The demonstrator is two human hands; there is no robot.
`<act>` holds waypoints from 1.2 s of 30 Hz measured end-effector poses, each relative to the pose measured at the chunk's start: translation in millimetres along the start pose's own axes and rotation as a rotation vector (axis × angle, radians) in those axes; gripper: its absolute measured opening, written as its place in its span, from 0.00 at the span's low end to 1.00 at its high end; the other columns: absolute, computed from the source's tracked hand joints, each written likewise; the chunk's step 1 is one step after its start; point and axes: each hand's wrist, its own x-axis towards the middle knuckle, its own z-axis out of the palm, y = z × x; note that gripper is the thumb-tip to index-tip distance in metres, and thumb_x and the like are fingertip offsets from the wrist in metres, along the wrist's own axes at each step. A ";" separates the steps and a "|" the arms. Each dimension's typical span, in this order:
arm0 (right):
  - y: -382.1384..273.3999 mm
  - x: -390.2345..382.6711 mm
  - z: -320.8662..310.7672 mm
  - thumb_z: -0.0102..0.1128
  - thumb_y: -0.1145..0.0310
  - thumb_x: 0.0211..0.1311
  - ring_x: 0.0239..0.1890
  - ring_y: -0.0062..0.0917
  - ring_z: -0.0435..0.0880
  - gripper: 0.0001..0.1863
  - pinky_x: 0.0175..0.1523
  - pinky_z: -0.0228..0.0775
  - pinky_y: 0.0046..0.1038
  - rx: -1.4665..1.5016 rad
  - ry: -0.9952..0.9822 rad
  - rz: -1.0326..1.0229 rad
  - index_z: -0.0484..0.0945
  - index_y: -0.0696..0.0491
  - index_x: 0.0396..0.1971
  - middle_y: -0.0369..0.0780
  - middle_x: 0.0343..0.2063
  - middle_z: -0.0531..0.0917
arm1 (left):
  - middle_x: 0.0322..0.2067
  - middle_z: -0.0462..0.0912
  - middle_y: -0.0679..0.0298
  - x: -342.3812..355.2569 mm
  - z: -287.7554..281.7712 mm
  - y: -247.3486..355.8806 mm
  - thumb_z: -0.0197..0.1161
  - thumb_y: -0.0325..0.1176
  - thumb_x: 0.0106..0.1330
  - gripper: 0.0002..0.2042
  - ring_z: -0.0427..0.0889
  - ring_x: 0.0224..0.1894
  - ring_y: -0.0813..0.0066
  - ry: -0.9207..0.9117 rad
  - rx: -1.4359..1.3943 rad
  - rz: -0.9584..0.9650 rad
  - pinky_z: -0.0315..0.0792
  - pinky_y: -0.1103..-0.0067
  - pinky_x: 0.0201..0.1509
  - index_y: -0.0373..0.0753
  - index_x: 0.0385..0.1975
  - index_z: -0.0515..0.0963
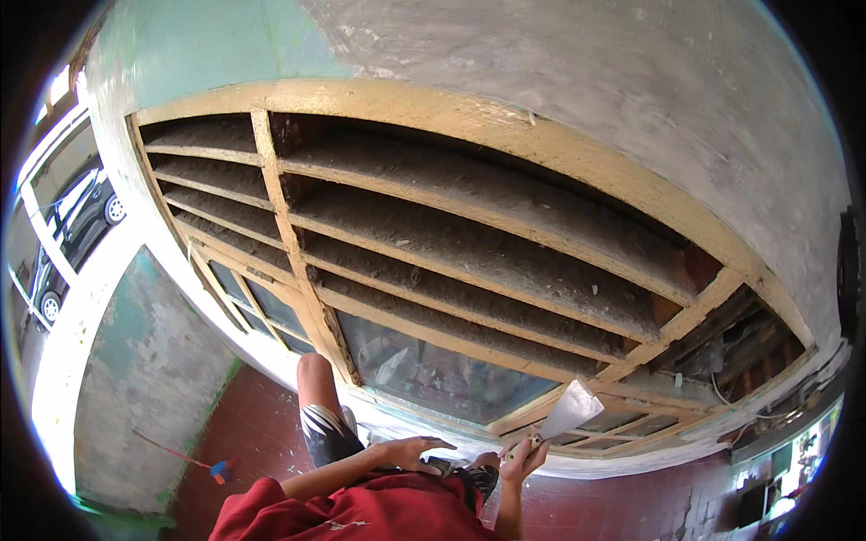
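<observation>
In my right hand (520, 460), a scraper (572, 411) with a broad, pale blade is gripped by its handle, the blade pointing up toward the window frame. My left hand (410, 453) is held in front of my body, its fingers stretched out and nothing seen in it. Ahead of me is a yellow-painted wooden frame (316, 316) with long slats (469, 252) whose upper faces are dark with dust and bits of debris. A dusty glass pane (433, 370) sits below the slats. Whether the blade touches the frame I cannot tell.
Patchy grey and green wall (577, 63) surrounds the frame. On the right, an opening (740, 343) shows dark debris and a loose cable. Below left, a long-handled tool (219, 471) with a blue and orange head lies on the red floor (262, 406). A dark car (77, 225) stands outside.
</observation>
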 end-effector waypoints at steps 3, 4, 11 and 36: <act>-5.9 0.3 3.3 0.46 0.62 0.71 0.11 0.22 0.68 0.19 0.17 0.62 0.22 -0.035 -0.047 -0.019 0.65 0.64 0.49 0.37 0.20 0.72 | 0.64 0.69 0.48 0.3 -3.8 5.5 0.67 0.52 0.62 0.39 0.69 0.65 0.49 -0.021 -0.050 0.000 0.63 0.62 0.70 0.43 0.70 0.59; -6.9 1.1 5.1 0.46 0.62 0.71 0.11 0.22 0.68 0.19 0.17 0.62 0.22 -0.051 -0.066 -0.031 0.66 0.64 0.49 0.37 0.19 0.72 | 0.64 0.69 0.48 0.2 -5.8 8.7 0.67 0.52 0.62 0.39 0.70 0.65 0.49 -0.023 -0.063 -0.013 0.63 0.62 0.70 0.43 0.70 0.59; -9.0 17.5 28.9 0.47 0.65 0.66 0.10 0.23 0.74 0.19 0.17 0.66 0.22 -0.086 -0.191 -0.161 0.69 0.69 0.44 0.39 0.13 0.74 | 0.63 0.70 0.48 0.1 -6.3 11.4 0.67 0.51 0.62 0.38 0.71 0.64 0.50 -0.028 -0.090 -0.062 0.64 0.63 0.68 0.42 0.69 0.61; -34.8 -0.1 114.6 0.54 0.74 0.63 0.26 0.26 0.72 0.29 0.37 0.60 0.37 -0.788 -0.372 -1.157 0.57 0.58 0.63 0.43 0.34 0.81 | 0.39 0.83 0.49 15.5 33.3 -45.8 0.70 0.42 0.58 0.18 0.81 0.44 0.49 0.147 -0.192 0.169 0.73 0.63 0.50 0.39 0.43 0.79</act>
